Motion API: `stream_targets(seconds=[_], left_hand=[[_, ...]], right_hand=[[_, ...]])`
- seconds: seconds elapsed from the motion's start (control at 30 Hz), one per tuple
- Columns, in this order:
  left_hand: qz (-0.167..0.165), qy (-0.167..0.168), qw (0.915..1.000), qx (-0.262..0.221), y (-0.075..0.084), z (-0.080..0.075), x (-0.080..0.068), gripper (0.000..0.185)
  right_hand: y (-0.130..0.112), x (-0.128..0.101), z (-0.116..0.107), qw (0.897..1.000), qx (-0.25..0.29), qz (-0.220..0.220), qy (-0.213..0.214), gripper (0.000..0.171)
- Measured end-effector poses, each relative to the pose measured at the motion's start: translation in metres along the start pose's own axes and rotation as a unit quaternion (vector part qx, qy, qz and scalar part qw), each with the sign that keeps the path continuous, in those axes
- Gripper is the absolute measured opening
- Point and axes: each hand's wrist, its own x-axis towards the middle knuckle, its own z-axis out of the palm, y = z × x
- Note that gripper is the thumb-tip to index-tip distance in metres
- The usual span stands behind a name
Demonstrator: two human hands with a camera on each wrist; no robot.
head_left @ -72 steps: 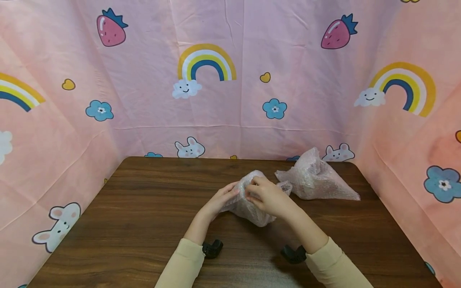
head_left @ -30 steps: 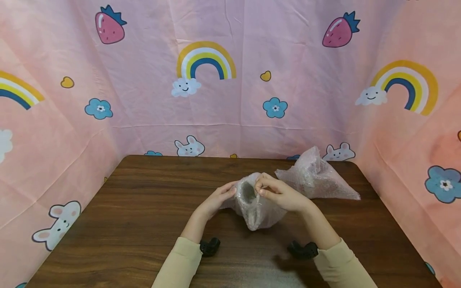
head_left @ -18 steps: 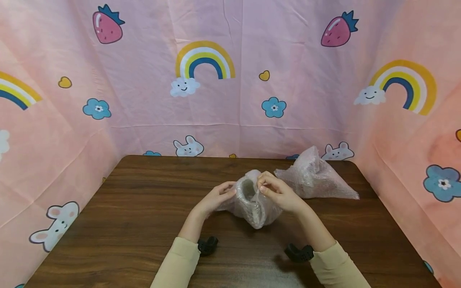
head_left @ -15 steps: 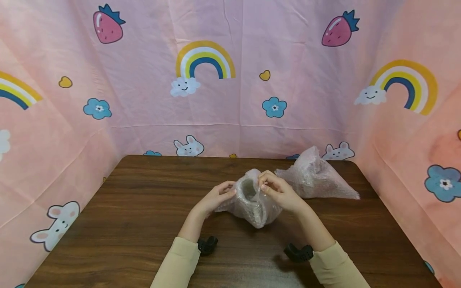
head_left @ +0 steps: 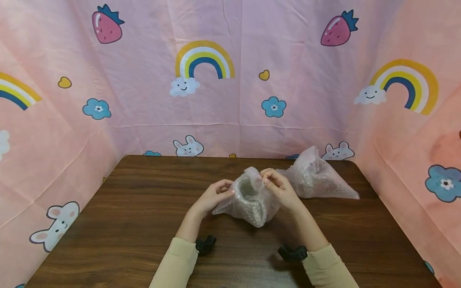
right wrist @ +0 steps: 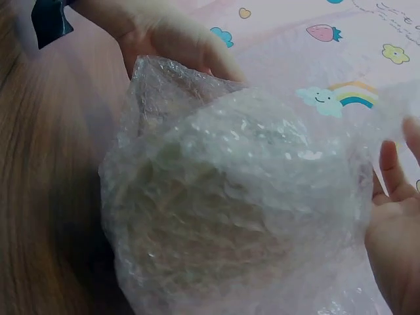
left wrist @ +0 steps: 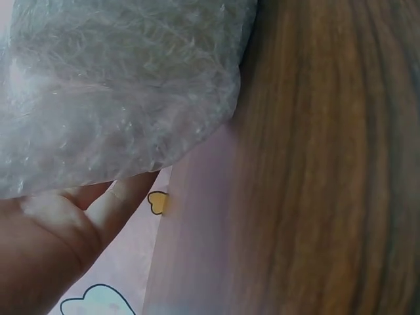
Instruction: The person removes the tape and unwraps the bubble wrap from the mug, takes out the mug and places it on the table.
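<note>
The wooden table (head_left: 144, 224) fills the space in front of the pink printed backdrop (head_left: 230, 100); everything else is placed from its centre. A second bubble-wrap bag (head_left: 317, 180) lies toward the far right corner, untouched. At the centre rests the bubble-wrap bundle (head_left: 248, 202), its mouth open upward with a pale rounded object inside; what it is cannot be told. The left hand (head_left: 212, 196) holds the bundle's left rim, fingers curled against the wrap. The right hand (head_left: 279, 190) pinches the right flap of the rim between thumb and fingertips. To open it cleanly, I would keep the bundle seated on the table, brace with the left, and peel the flap outward gently rather than tugging upward.
</note>
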Motion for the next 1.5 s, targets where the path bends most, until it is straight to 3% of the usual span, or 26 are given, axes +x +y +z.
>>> stream_targets(seconds=[0.17,0.57,0.83,1.1,1.37,1.5], left_hand=[[0.005,-0.014,0.9999,-0.009,0.0,-0.001,0.001,0.038],[0.026,-0.033,0.9989,0.02,0.001,0.0,0.0,0.058],[0.035,-0.062,0.9972,0.024,0.005,0.001,0.001,0.079],[0.036,-0.064,0.9966,0.036,0.007,0.001,0.001,0.078],[0.035,-0.064,0.996,0.051,0.038,0.004,-0.011,0.072],[0.036,-0.06,0.9961,0.054,0.04,0.005,-0.012,0.071]], right_hand=[[-0.001,-0.002,0.003,0.997,0.031,0.021,0.067,0.011],[-0.014,-0.005,0.001,0.977,-0.083,0.035,0.194,0.015],[-0.019,-0.012,0.002,0.963,-0.136,0.039,0.229,0.016],[-0.025,-0.019,-0.002,0.951,-0.154,0.061,0.259,0.02],[-0.032,-0.022,-0.005,0.951,-0.167,0.02,0.258,0.03],[-0.036,-0.024,-0.005,0.949,-0.178,0.011,0.261,0.03]])
